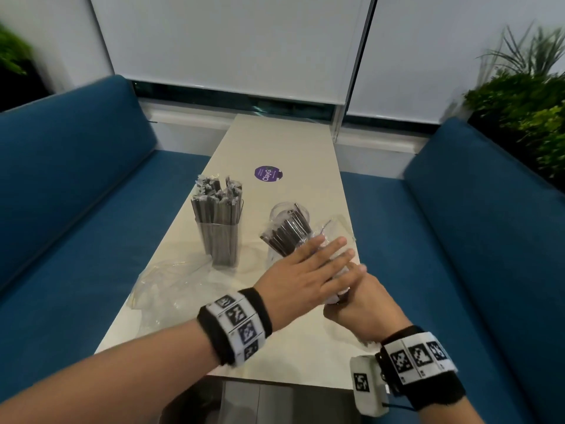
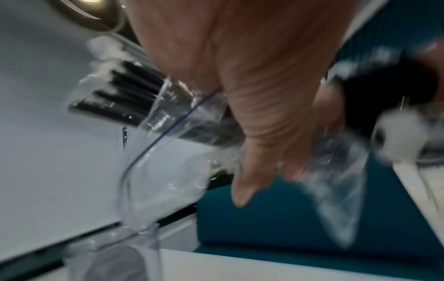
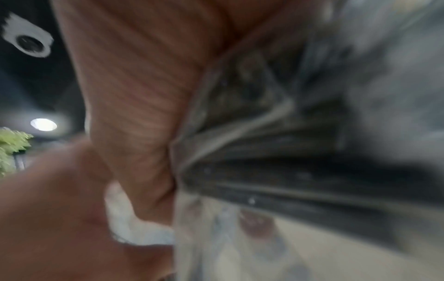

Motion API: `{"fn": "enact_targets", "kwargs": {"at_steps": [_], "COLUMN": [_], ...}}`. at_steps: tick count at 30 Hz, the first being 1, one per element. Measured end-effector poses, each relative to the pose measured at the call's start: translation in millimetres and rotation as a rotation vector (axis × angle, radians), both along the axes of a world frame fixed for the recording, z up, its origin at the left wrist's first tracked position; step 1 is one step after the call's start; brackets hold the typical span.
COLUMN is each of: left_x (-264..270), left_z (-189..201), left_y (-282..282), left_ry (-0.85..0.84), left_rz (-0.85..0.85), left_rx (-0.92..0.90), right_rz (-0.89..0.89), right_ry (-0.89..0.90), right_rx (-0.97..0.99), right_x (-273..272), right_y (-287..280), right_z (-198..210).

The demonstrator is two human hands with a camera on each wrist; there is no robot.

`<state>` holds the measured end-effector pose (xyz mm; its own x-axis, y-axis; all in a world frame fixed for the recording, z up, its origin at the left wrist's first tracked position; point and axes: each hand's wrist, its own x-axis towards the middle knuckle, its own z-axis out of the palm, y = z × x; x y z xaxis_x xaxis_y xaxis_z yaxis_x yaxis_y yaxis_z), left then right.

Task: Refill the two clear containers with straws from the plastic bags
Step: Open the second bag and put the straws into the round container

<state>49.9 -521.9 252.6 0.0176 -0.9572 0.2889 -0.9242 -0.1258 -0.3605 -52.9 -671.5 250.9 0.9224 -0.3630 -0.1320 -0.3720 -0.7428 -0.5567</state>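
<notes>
A tall clear container [image 1: 219,237] packed with wrapped dark straws stands left of centre on the table. The second clear container [image 1: 289,214] stands to its right with a few straws inside. A clear plastic bag [image 1: 331,237] of dark straws [image 1: 284,235] is tilted over it, the straw ends poking out toward its mouth. My right hand [image 1: 354,295] grips the bag's lower end from beneath. My left hand [image 1: 321,255] lies flat on top of the bag, fingers straight. The left wrist view shows the straws [image 2: 125,95] leaving the bag [image 2: 168,155] above the container [image 2: 134,262]. The right wrist view is blurred.
An empty crumpled plastic bag [image 1: 171,286] lies on the cream table [image 1: 275,142] at the near left. A purple round sticker [image 1: 268,173] marks the table's middle. Blue sofas [image 1: 76,185] flank both sides, and plants [image 1: 526,96] stand at the back right.
</notes>
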Motion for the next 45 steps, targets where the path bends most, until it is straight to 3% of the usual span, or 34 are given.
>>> {"fn": "enact_targets", "kwargs": {"at_steps": [4, 7, 10, 12, 14, 17, 20, 23, 29, 37, 42, 45], "left_x": [30.5, 48.6, 66.6, 82.8, 97.8, 119.2, 133.6, 145.1, 151.5, 163.0, 161.9, 156.5], "left_z": [26.4, 60.0, 88.2, 98.8, 104.4, 102.2, 98.7, 92.7, 73.9, 46.1, 26.4, 27.0], "left_y": [-19.0, -29.7, -38.0, -45.0, -53.1, -70.0, -72.0, -66.4, -64.5, -65.8, -68.7, -69.9], "left_ry": [0.072, 0.259, 0.804, 1.13, 1.265, 1.203, 1.13, 1.092, 1.271, 1.294, 1.298, 1.231], "left_rz": [0.029, 0.107, 0.184, 0.207, 0.184, 0.178, 0.279, 0.333, 0.393, 0.576, 0.669, 0.697], "left_rx": [-0.149, -0.277, -0.422, -0.571, -0.566, -0.437, -0.359, -0.322, -0.465, -0.457, -0.334, -0.346], "right_rz": [0.137, 0.153, 0.124, 0.087, 0.122, 0.179, 0.098, 0.133, 0.04, 0.068, 0.048, 0.126], "right_ry": [0.002, -0.186, -0.558, -0.6, -0.518, -0.573, -0.578, -0.566, -0.551, -0.531, -0.298, -0.147], "right_rx": [0.12, 0.36, 0.673, 0.576, 0.395, 0.191, 0.147, 0.029, 0.096, 0.15, 0.158, 0.143], "right_x": [2.7, -1.9, 2.9, 22.9, 57.0, 111.0, 144.2, 162.9, 199.0, 210.0, 209.4, 204.6], "right_y": [-7.7, -34.5, -64.7, -70.4, -55.8, -40.8, -38.8, -49.8, -58.6, -54.7, -56.7, -57.5], "right_z": [59.2, 101.4, 116.7, 116.8, 117.6, 114.2, 115.8, 103.8, 70.0, 43.6, 22.3, 23.7]}}
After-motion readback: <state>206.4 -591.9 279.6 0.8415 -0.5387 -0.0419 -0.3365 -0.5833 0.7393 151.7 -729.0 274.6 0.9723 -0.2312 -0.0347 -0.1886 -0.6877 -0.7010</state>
